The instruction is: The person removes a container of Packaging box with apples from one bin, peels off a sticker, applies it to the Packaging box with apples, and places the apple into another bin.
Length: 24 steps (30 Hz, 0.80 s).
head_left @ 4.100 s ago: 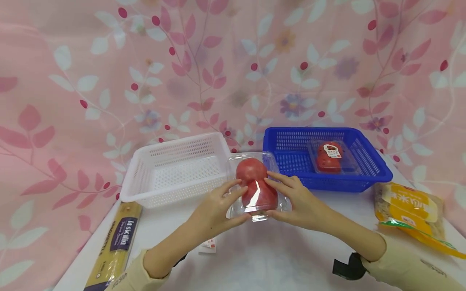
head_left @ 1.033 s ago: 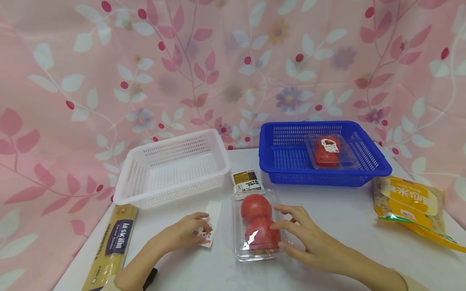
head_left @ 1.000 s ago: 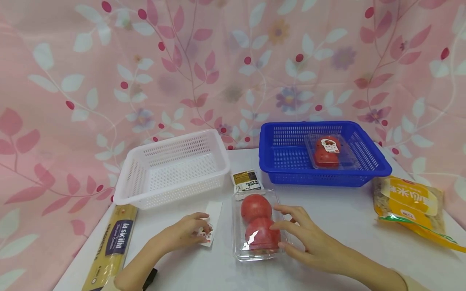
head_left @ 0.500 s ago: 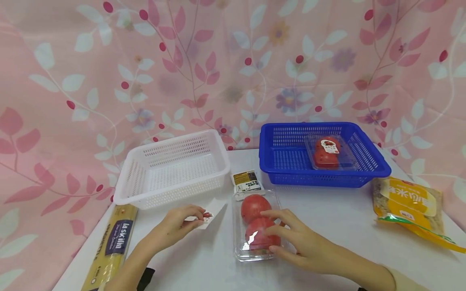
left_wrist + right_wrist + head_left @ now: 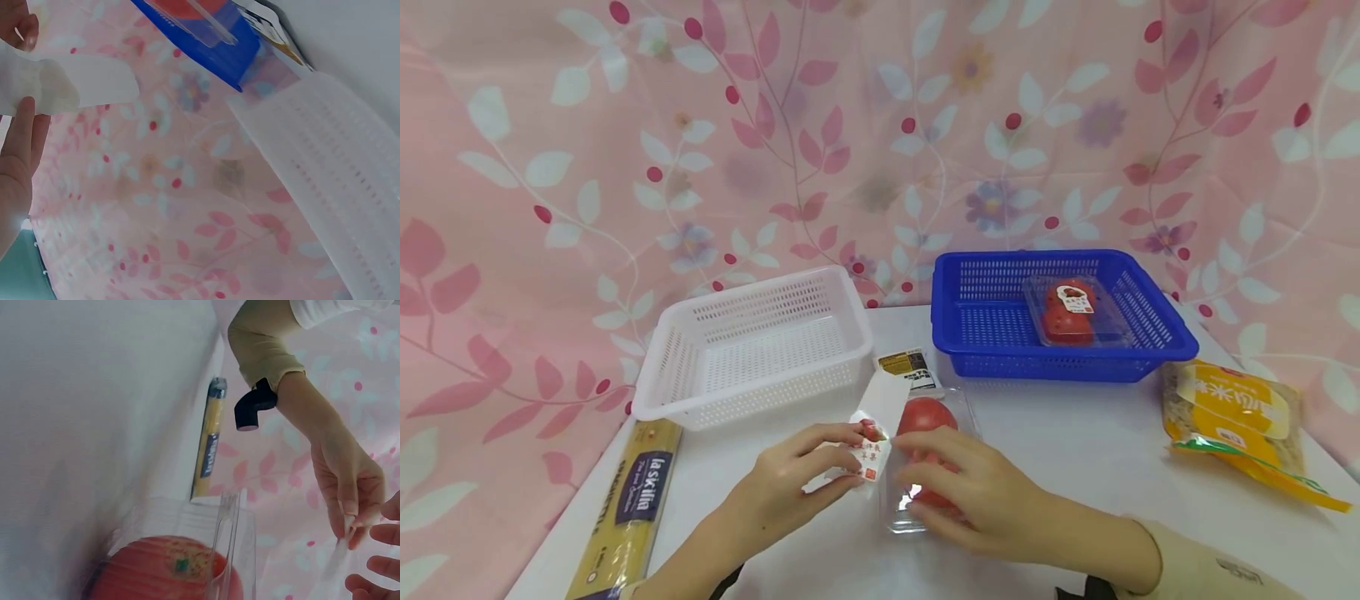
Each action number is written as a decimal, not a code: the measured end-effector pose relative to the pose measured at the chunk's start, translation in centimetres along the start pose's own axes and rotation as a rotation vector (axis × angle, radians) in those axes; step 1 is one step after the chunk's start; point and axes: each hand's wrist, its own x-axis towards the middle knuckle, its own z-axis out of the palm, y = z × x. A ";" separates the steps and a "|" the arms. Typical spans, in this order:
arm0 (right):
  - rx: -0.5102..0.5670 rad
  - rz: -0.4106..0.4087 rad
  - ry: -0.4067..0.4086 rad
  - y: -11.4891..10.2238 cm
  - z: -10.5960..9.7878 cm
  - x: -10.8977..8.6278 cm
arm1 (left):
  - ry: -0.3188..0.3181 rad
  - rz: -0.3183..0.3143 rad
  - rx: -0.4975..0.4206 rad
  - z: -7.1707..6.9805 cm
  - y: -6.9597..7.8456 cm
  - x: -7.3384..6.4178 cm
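My left hand [image 5: 801,475] pinches a white paper label [image 5: 872,454] with tomato pictures and red lettering, raised above the table. In the right wrist view, the left hand's [image 5: 347,481] thumb and fingers grip the label's edge. My right hand [image 5: 977,492] hovers at the label's right side, over a clear plastic box [image 5: 898,523] of tomatoes [image 5: 927,414], hiding part of it. Its fingers [image 5: 381,565] look spread and loosely bent with nothing between them. The left wrist view shows the label's blank white back [image 5: 100,81].
Behind stand a white basket [image 5: 767,400] and a blue basket [image 5: 1060,367] holding a labelled box of tomatoes [image 5: 1067,312]. A small packet [image 5: 910,364] lies behind the near box. Spaghetti [image 5: 632,500] lies left, and a yellow bag of grain-like food [image 5: 1236,417] right.
The tomato box was set down on the table. My left hand picked the label up from the table and brought it right, beside the box. My right hand moved left over the box.
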 end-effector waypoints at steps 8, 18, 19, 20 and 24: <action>-0.060 -0.056 0.092 -0.2 0.7 0.8 | 0.042 0.093 -0.005 1.3 1.7 1.7; -0.127 -0.080 0.199 -0.1 0.6 0.9 | 0.063 0.125 -0.024 1.6 2.4 2.2; -0.138 -0.095 0.214 -0.1 0.6 0.9 | 0.067 0.125 -0.026 1.6 2.4 2.2; -0.147 -0.106 0.226 0.0 0.6 0.9 | 0.071 0.122 -0.027 1.6 2.5 2.3; -0.179 -0.111 0.238 0.0 0.6 0.8 | 0.075 0.112 -0.039 1.7 2.6 2.3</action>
